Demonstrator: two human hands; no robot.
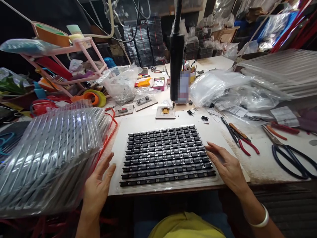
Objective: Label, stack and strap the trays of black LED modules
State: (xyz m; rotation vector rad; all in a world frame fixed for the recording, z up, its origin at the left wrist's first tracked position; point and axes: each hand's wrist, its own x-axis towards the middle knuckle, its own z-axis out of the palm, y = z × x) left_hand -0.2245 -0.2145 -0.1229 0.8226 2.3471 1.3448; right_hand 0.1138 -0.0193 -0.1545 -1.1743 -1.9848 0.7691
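Note:
Before me on the white board lies a clear plastic tray (153, 189) filled with rows of small black parts (164, 155). My right hand (224, 165) is at the tray's right edge, fingers stretched out and thumb near the end parts; whether it touches the tray I cannot tell. To the left, my left hand (100, 181) hovers apart from the tray with its fingers spread and nothing in them. Beside it rises a stack of clear ribbed plastic trays (54, 148).
A black electric screwdriver (177, 66) hangs above a small fixture block (165, 112). Pliers (244, 140) and large scissors (284, 148) lie on the right. Plastic bags (223, 87) crowd the back right. A pink rack (66, 53) stands at the left, and red straps (107, 135) run beside the stack.

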